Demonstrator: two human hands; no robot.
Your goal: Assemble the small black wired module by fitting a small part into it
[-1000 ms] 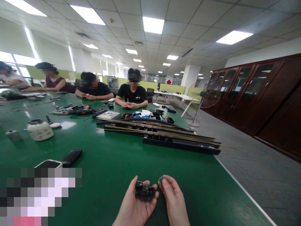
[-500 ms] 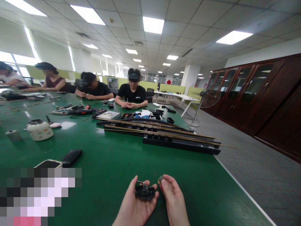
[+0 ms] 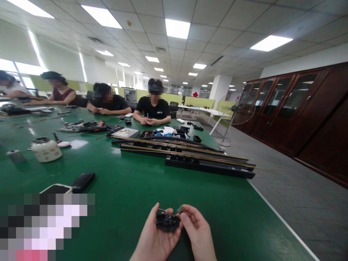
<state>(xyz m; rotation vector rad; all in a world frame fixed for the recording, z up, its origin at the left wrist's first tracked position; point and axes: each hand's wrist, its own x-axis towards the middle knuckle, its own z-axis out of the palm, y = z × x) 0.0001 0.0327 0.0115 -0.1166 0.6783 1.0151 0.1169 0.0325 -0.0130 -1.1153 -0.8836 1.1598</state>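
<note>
"Cradling what, above the worktop (image 3: 130, 203)?"

"Cradling a black housing (image 3: 168, 222) in the upturned left hand (image 3: 163, 241), with a short lead (image 3: 162, 210) sticking out near the thumb."

"And pinching anything with the right hand (image 3: 197, 227)?"

"Pinching a small flat piece (image 3: 180, 209) between thumb and fingers, holding it just beside the housing's right end. Perhaps touching, perhaps not; not telling from this angle."

"Getting how far, then?"

"Judging from the view, getting only partway: having both parts in grasp, but not showing any join between them. Holding the small flat piece outside the black housing, apparently not yet attaching it."

"Showing anything finished inside the housing?"

"Not showing enough; appearing too dark and small for judging any fitting there."

"Using the long black rails (image 3: 209, 169) at all?"

"Not touching those; lying on the worktop, well beyond the hands."
</note>
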